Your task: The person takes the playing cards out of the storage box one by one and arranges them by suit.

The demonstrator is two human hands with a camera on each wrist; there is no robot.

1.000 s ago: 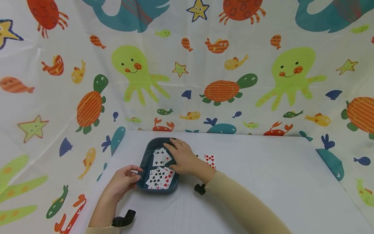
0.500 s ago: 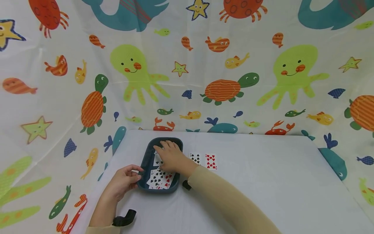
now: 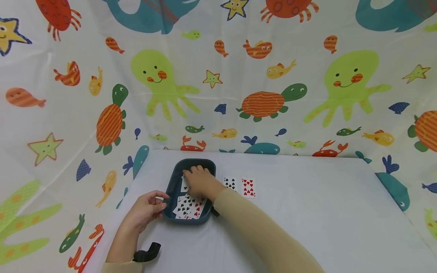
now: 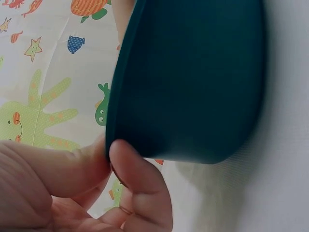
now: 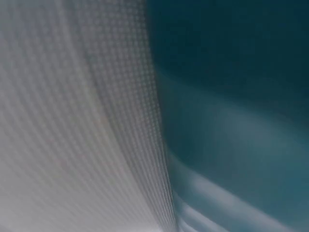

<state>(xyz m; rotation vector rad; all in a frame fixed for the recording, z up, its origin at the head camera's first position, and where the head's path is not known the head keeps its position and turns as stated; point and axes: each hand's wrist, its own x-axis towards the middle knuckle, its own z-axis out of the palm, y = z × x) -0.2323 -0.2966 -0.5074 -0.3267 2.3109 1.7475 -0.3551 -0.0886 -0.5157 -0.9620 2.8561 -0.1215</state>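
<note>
Two cards (image 3: 248, 188) beside one tray (image 3: 187, 221); left fingers (image 4: 140, 179) pinch tray; right fingers (image 3: 194, 170) inside, grip unclear.

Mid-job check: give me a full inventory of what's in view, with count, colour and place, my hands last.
Table: one, white, across the lower view
Curtain: seemingly one, white with colourful sea animals, behind and beside the table
Tray: one, dark blue-green, on the table's left
Tray cards: count unclear, white with black and red pips, inside the tray
Loose cards: two, white, one red hearts, one black spades, right of the tray
Cameras: two, black, at the wrists
Sleeves: two, beige, forearms
Left hand: one, bare, pinching the tray's rim
Right hand: one, bare, over the tray cards
</note>
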